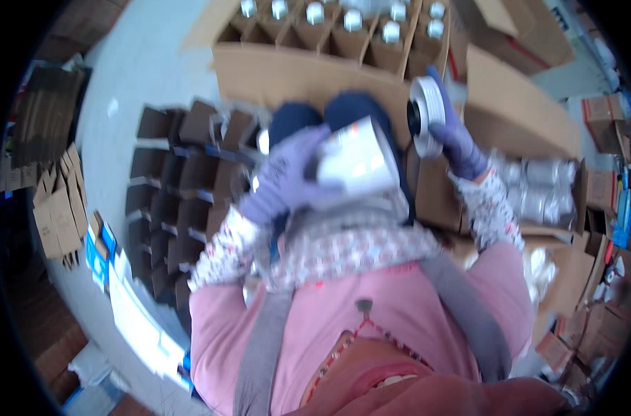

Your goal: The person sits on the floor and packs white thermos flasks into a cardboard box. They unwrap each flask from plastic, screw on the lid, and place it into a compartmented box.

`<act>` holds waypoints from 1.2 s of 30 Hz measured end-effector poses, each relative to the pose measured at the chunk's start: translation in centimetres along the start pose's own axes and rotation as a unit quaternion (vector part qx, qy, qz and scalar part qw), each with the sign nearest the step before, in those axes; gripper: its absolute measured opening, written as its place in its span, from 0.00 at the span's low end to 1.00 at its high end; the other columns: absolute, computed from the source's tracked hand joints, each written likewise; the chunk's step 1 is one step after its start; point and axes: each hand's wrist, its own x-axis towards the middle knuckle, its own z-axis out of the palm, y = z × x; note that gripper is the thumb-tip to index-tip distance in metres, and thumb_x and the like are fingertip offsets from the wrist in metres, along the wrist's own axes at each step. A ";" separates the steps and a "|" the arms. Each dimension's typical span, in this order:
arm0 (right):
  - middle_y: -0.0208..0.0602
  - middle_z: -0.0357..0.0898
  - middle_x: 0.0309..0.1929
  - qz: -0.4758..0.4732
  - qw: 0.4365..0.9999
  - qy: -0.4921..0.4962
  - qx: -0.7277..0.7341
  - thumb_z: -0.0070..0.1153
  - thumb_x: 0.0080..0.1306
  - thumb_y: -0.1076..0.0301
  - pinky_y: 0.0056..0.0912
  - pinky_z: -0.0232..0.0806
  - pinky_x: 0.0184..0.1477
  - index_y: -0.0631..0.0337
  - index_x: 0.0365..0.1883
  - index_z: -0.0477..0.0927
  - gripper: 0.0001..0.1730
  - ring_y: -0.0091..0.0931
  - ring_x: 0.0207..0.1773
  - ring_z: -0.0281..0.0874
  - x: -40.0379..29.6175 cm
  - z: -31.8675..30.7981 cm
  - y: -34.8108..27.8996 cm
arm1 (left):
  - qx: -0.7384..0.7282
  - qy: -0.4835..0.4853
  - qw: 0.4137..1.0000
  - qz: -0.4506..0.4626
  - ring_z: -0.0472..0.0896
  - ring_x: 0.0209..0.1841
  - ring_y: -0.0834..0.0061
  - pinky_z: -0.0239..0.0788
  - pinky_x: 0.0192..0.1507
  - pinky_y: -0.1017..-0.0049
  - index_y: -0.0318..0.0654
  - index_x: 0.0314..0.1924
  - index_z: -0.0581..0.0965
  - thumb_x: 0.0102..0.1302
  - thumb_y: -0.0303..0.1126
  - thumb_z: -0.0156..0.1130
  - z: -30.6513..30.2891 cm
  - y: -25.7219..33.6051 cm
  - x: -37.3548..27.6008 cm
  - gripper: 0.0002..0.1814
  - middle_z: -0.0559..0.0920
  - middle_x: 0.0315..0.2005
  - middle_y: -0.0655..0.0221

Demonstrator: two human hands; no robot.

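Observation:
My left hand (289, 174), in a purple glove, grips a white cylindrical container (354, 161) above my lap, its wide rim facing right. Orange marks show on its upper side. To the right, my right hand (453, 127), also gloved in purple, holds a white ribbed round part (431, 114) with a black piece at its centre; I cannot tell exactly what it is. The container and this part are apart. Motion blurs the left hand and the container. Beyond my knees stands an open cardboard box (305, 70) with dividers and several white-capped items (353, 21).
Dark cardboard dividers (175, 182) form a grid at my left. An open box with clear plastic-wrapped items (541, 187) lies at my right. Its neighbour is a box flap (521, 104). Flattened cardboard (60, 218) is stacked at the far left.

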 end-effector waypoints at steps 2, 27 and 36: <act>0.45 0.57 0.71 0.054 0.994 -0.033 -0.091 0.67 0.47 0.54 0.35 0.50 0.71 0.55 0.78 0.41 0.65 0.35 0.72 0.57 -2.0 -0.3 2.4 | -0.129 0.042 0.985 -0.105 0.81 0.48 0.63 0.72 0.51 0.70 0.35 0.57 0.75 0.52 0.47 0.74 1.9 -1.1 -1.6 0.36 0.80 0.49 0.55; 0.64 0.51 0.71 -0.172 0.814 -0.349 -0.431 0.73 0.37 0.40 0.45 0.54 0.70 0.67 0.70 0.58 0.67 0.47 0.73 0.54 -0.1 6.0 -0.8 | -0.615 -0.005 0.760 -0.212 0.82 0.40 0.79 0.74 0.47 0.78 0.28 0.51 0.79 0.60 0.33 0.69 5.1 -8.4 -4.0 0.22 0.85 0.40 0.64; 0.51 0.66 0.68 0.119 0.961 -0.223 -0.116 0.29 0.76 0.47 0.31 0.61 0.66 0.67 0.72 0.56 0.37 0.37 0.48 0.82 -3.3 -0.4 -3.8 | -0.476 0.168 0.837 -0.210 0.80 0.53 0.68 0.70 0.57 0.70 0.27 0.38 0.81 0.58 0.35 0.71 4.8 -3.9 -6.3 0.17 0.80 0.54 0.49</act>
